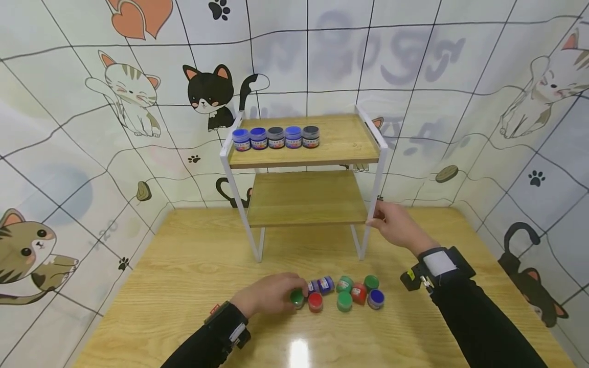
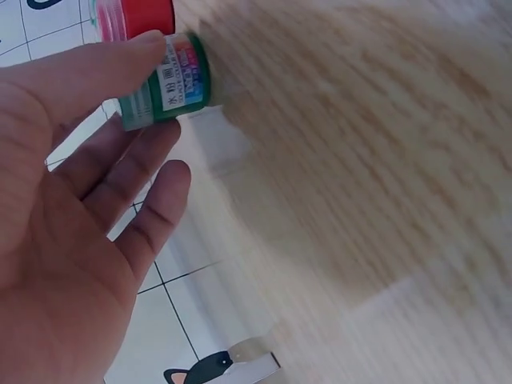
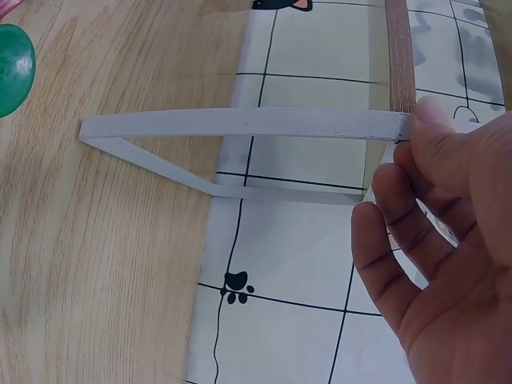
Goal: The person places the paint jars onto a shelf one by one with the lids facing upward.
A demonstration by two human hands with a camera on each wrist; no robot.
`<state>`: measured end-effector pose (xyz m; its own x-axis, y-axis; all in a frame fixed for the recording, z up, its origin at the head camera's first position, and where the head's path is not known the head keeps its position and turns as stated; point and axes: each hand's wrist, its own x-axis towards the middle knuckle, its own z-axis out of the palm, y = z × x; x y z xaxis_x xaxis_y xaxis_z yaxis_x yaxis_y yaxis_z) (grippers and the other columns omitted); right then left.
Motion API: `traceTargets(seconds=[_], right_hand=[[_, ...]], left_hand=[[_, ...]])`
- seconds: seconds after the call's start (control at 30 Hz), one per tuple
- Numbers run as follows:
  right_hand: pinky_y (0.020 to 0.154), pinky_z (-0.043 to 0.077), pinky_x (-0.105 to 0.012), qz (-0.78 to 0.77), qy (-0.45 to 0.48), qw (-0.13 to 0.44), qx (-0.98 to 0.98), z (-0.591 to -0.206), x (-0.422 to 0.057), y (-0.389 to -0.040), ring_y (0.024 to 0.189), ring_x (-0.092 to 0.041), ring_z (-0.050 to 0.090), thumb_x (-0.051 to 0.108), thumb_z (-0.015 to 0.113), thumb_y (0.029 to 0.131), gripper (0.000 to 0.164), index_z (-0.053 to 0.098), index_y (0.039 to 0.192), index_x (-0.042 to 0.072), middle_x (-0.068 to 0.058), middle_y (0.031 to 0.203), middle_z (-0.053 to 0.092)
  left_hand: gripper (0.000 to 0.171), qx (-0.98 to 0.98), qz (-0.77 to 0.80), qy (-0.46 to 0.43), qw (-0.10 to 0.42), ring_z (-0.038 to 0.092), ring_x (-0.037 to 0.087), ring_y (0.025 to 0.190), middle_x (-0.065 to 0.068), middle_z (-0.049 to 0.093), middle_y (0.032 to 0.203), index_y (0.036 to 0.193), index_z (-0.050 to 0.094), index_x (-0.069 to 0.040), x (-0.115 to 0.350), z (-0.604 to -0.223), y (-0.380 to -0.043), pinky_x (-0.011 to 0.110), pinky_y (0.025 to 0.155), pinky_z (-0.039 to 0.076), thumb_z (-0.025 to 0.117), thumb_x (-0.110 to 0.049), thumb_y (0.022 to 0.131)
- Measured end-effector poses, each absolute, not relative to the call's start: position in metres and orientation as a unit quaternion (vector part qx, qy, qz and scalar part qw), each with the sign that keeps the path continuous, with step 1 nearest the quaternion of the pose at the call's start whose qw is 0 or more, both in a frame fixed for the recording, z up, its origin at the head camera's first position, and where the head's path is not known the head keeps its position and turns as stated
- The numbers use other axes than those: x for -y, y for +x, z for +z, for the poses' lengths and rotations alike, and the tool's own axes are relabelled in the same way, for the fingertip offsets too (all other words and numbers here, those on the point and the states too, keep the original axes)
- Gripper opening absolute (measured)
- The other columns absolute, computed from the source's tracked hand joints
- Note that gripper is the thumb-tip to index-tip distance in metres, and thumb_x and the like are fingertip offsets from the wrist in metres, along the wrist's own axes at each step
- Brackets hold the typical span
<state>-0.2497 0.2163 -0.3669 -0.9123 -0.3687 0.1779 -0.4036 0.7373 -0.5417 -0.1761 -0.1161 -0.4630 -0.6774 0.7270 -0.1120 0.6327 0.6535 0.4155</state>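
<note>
My left hand (image 1: 272, 294) pinches a green paint jar (image 2: 178, 84) between thumb and fingers, low over the table. Next to it are a red-lidded jar (image 1: 315, 302) and purple jars (image 1: 326, 285); another cluster to the right includes a green jar (image 1: 344, 301), a tipped red jar (image 1: 359, 293) and a blue-lidded jar (image 1: 376, 299). With thumb and fingers, my right hand (image 1: 397, 227) grips the white metal leg (image 3: 248, 122) of a two-tier shelf (image 1: 308, 198), by its lower board. A row of several blue- and black-lidded jars (image 1: 276, 138) stands on the top board.
The shelf stands at the back of the wooden table (image 1: 193, 286). Behind it and at both sides hangs a white cloth (image 1: 285, 61) with a grid and cartoon cats. Bare board lies right of the jar row on the top tier.
</note>
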Motion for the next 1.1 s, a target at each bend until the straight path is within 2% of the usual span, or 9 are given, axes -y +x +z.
traceTargets(seconds=[0.33, 0.6, 0.83, 1.1], right_hand=[[0.064, 0.043, -0.033, 0.297, 0.209, 0.032, 0.931, -0.365, -0.217, -0.251, 0.074, -0.021, 0.053, 0.007, 0.061, 0.094, 0.011, 0.061, 0.103, -0.001, -0.011, 0.085, 0.065], [0.065, 0.043, -0.033, 0.300, 0.207, 0.025, 0.931, -0.363, -0.217, -0.249, 0.075, -0.021, 0.053, 0.006, 0.061, 0.094, 0.012, 0.061, 0.103, -0.002, -0.012, 0.086, 0.065], [0.065, 0.042, -0.033, 0.301, 0.206, 0.021, 0.931, -0.365, -0.217, -0.249, 0.075, -0.021, 0.052, 0.007, 0.061, 0.094, 0.012, 0.061, 0.103, -0.001, -0.011, 0.086, 0.064], [0.066, 0.044, -0.034, 0.301, 0.207, 0.025, 0.931, -0.366, -0.217, -0.249, 0.076, -0.021, 0.054, 0.006, 0.061, 0.094, 0.012, 0.061, 0.103, -0.001, -0.012, 0.087, 0.065]], left_hand=[[0.027, -0.878, 0.236, 0.376, 0.178, 0.057, -0.001, 0.099, -0.009, 0.066, 0.119, 0.118, 0.068, -0.023, 0.124, -0.458, -0.183, 0.019, 0.087, 0.048, 0.068, -0.024, 0.091], [0.030, -0.871, 0.264, 0.362, 0.201, 0.058, 0.002, 0.103, -0.006, 0.065, 0.126, 0.123, 0.066, -0.019, 0.128, -0.450, -0.188, 0.023, 0.091, 0.048, 0.065, -0.021, 0.093], [0.031, -0.871, 0.263, 0.353, 0.216, 0.054, 0.004, 0.094, -0.007, 0.065, 0.123, 0.125, 0.065, -0.020, 0.128, -0.448, -0.190, 0.020, 0.082, 0.045, 0.063, -0.017, 0.095], [0.031, -0.877, 0.245, 0.347, 0.226, 0.054, 0.003, 0.097, -0.006, 0.064, 0.126, 0.127, 0.064, -0.020, 0.127, -0.445, -0.193, 0.021, 0.086, 0.046, 0.060, -0.017, 0.096]])
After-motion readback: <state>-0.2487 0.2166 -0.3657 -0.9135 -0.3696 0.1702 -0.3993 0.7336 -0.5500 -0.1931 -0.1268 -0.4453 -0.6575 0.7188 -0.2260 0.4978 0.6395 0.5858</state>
